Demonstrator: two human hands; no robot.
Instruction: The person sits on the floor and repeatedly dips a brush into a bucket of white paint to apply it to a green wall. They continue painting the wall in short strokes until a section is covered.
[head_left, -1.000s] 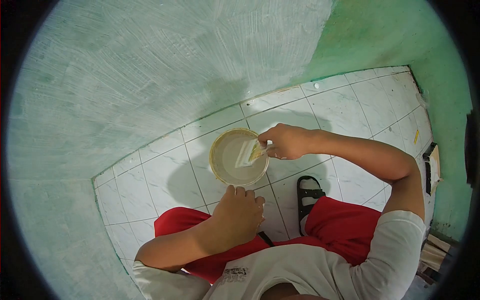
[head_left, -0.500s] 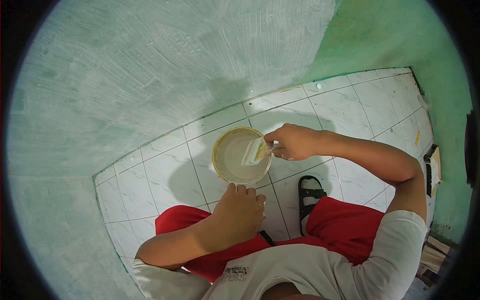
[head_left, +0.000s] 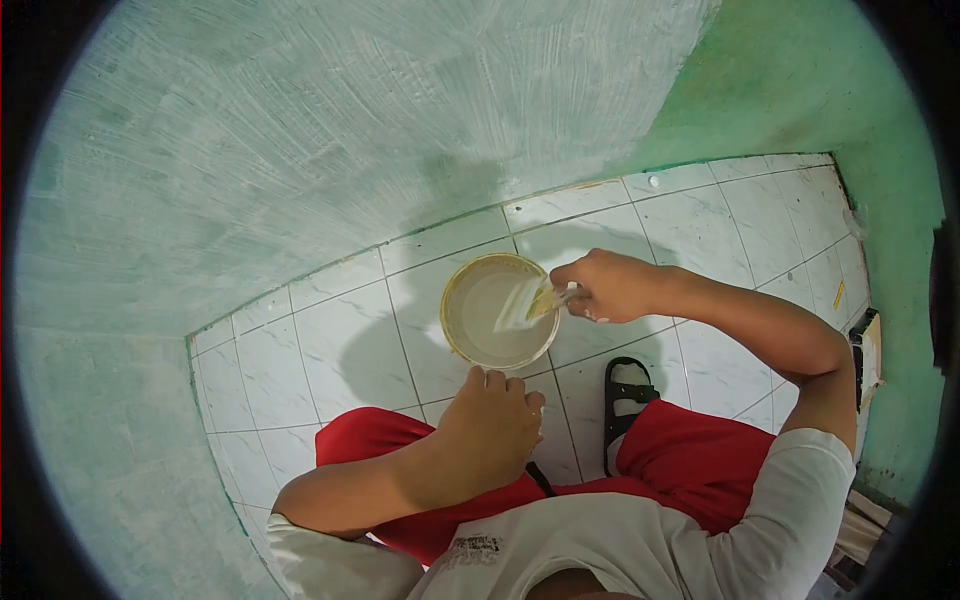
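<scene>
A round bucket [head_left: 449,330] with a yellowish rim holds pale, milky paint [head_left: 475,305]. My right hand [head_left: 610,287] is closed around the handle of a paintbrush [head_left: 541,300], over the bucket's right side. Its broad, pale bristles [head_left: 514,308] angle down and left into the bucket. White smears mark the fingers of this hand. My left hand [head_left: 490,420] is closed, its knuckles right at the bucket's near rim. Those fingertips are turned under and hidden, so I cannot tell what they grip.
Beyond the bucket rises a wall [head_left: 400,110] with whitish brush strokes, still green [head_left: 770,90] at the right. White tiles [head_left: 345,330] cover the floor. My sandalled foot [head_left: 628,400] stands right of the bucket. A small white object [head_left: 654,181] lies by the wall.
The whole view has shifted slightly, so bucket and floor appear further right. My right hand keeps the paintbrush at the bucket's right side, and my left hand stays by the near rim.
</scene>
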